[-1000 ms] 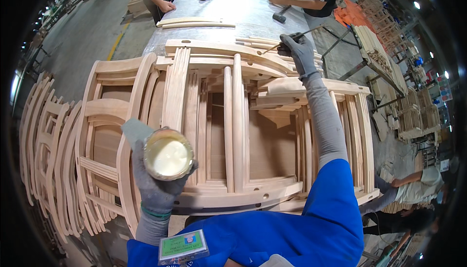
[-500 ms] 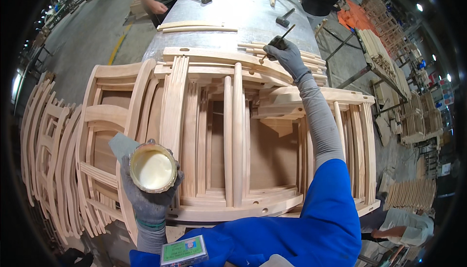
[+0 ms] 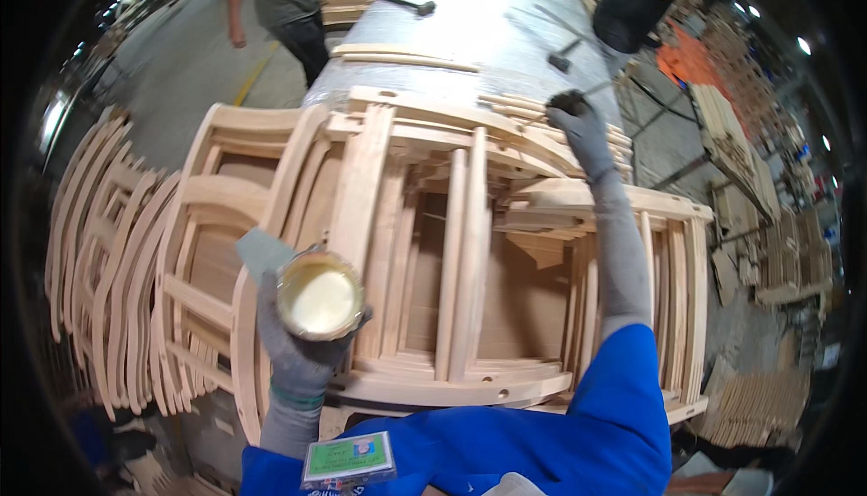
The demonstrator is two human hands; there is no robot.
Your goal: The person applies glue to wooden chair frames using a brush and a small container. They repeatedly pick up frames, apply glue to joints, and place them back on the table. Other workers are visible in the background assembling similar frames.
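Likely against spills, our gray-gloved left hand [image 3: 305,350] clasps a round, white-filled tub [image 3: 321,298] mouth-up, eight o'clock; gray-gloved right hand [image 3: 583,129] pinches a thin stick [image 3: 599,88].

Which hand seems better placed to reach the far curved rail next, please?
Probably the right hand: it holds a thin stick close to the curved rail, while the left hand is farther back, holding a cup.

The person's gloved left hand [image 3: 305,360] is held near the torso [image 3: 506,442], curled in a grip. The right arm [image 3: 621,252] stretches well forward, with the gloved right hand [image 3: 585,136] closed.
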